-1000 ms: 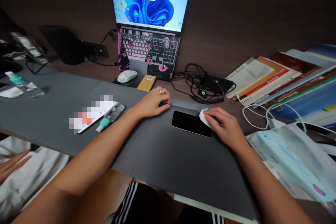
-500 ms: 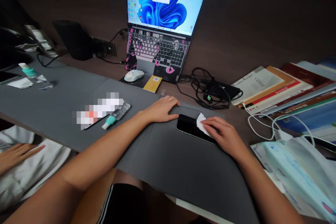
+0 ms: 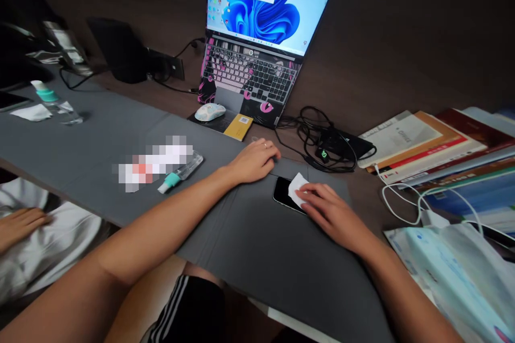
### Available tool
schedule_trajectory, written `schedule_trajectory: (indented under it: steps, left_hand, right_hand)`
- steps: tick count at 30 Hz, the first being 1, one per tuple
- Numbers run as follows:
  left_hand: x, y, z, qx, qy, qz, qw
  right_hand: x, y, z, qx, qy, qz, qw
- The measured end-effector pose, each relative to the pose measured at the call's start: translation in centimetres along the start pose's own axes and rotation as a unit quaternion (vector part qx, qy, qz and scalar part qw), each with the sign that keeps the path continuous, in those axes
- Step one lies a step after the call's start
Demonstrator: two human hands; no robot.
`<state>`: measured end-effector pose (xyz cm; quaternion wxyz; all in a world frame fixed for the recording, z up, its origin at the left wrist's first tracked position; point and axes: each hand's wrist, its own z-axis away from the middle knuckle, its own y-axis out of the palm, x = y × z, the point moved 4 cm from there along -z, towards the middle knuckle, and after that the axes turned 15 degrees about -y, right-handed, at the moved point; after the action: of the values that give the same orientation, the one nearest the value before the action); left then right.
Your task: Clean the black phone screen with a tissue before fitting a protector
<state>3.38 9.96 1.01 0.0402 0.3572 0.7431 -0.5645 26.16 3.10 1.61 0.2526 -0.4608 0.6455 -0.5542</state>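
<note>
On the grey desk mat (image 3: pixel 277 257) lies a black smartphone (image 3: pixel 280 193), screen up. My right hand (image 3: pixel 328 206) presses a folded white tissue (image 3: pixel 298 185) flat on its screen, covering the phone's right part. My left hand (image 3: pixel 255 161) rests on the mat just beyond the phone's left end, apart from it. Its fingers are loosely bent and hold nothing visible. Left of that forearm lies a small clear spray bottle (image 3: pixel 185 169) with a teal collar, beside a pixelated, blurred-out item (image 3: pixel 156 163).
A laptop (image 3: pixel 249 75) stands behind, with a mouse (image 3: pixel 210 112) and a yellow box (image 3: pixel 238 127) before it. Black cables (image 3: pixel 322 139), stacked books (image 3: pixel 426 139) and a tissue pack (image 3: pixel 446 273) line the right. At left are another spray bottle (image 3: pixel 48 96) and another person's hand (image 3: pixel 22 228).
My right hand has slid the tissue leftward along the phone screen. My left hand has shifted slightly, its thumb drawn in from the phone's edge. The camera view has moved a little.
</note>
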Motion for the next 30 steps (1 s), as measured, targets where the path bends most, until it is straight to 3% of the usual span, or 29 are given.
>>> schedule_trajectory:
  steps: [4, 9, 14, 21, 24, 30]
  left_hand:
    - [-0.3, 0.0, 0.1, 0.0, 0.018, 0.011, 1.0]
    - [-0.4, 0.5, 0.1, 0.018, 0.024, 0.014, 0.999]
    - [-0.4, 0.6, 0.1, 0.018, 0.036, 0.018, 0.999]
    - [-0.4, 1.2, -0.2, 0.022, 0.033, 0.018, 0.999]
    - [-0.4, 1.2, -0.3, 0.021, 0.032, 0.02, 0.999]
    - [-0.6, 0.7, -0.1, 0.006, 0.036, 0.02, 0.999]
  right_hand:
    - [1.1, 0.4, -2.5, 0.051, -0.028, -0.006, 0.998]
    - [2.4, 0.9, -4.3, 0.057, -0.043, -0.012, 0.997]
    - [3.3, 0.1, -1.0, 0.092, -0.044, -0.026, 0.994]
    - [2.4, -2.1, 7.1, 0.064, 0.055, 0.046, 0.995]
    - [2.7, -1.1, 7.2, 0.11, 0.061, 0.034, 0.991]
    - [3.1, 1.2, 4.0, 0.175, 0.063, 0.017, 0.982]
